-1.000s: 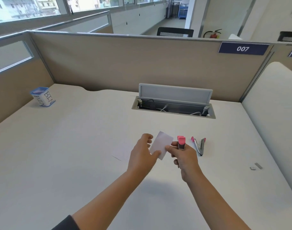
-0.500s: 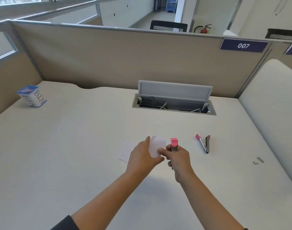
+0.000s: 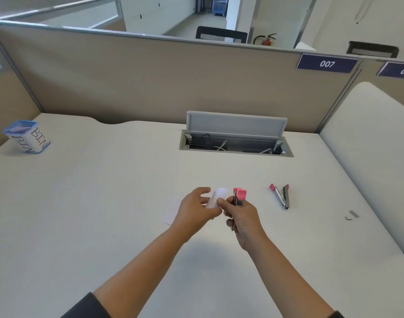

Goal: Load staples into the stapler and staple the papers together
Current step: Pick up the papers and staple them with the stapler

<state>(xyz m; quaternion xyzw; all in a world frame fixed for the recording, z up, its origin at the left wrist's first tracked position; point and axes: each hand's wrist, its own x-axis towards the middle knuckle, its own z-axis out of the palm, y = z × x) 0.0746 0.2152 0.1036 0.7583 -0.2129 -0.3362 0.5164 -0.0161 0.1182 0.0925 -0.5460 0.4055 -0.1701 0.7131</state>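
Feeding the paper into the stapler's mouth

The left hand (image 3: 197, 208) pinched a small white paper slip (image 3: 215, 198), its edge beside the right hand (image 3: 243, 218), whose fingers gripped a pink-and-metal stapler (image 3: 239, 197); squaring the edges before squeezing seemed wise.

Office cubicle: numbered partition (image 3: 326, 64), desk (image 3: 104, 203).

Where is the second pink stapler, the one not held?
In the head view, the second pink stapler lies open on the desk, right of the right hand and before the cable box.
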